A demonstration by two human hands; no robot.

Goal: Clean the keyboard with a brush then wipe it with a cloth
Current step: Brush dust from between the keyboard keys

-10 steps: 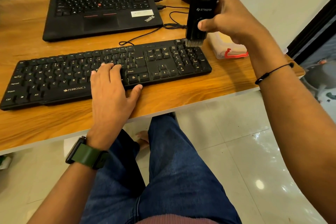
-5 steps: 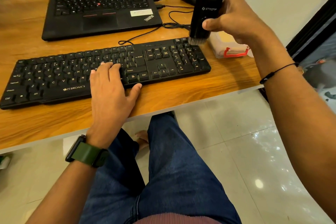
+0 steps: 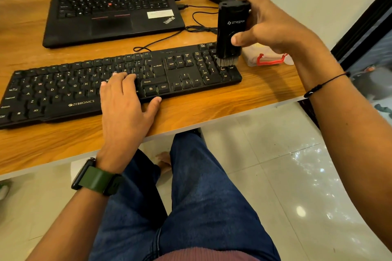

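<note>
The keyboard [image 3: 118,85] lies across the left and centre of the frame on the wooden desk [image 3: 212,110], its number pad reaching toward the right. The right hand [image 3: 273,27], in the upper right of the frame, has fingers and thumb curled round the black brush [image 3: 230,32], held upright with its pale bristles down on the far right keys of the number pad. The left hand [image 3: 125,99] lies flat on the keys near the middle of the frame, fingers straight and close together, thumb out along the front edge, steadying the board

The risks, as I judge them: the bristles sit at the very edge of the board, so a stroke outward could flick dust onto the small plastic box [image 3: 267,58] with the red clip just beside it, or slip off the keys altogether. Pressing too hard could bend the bristles or lever up a keycap. If the flat hand lifts, the board may slide toward the laptop [image 3: 110,6] in the upper left and drag on the cables [image 3: 199,19] behind it. That hand also covers keys that will need brushing. No cloth is clearly visible for the wiping step
</note>
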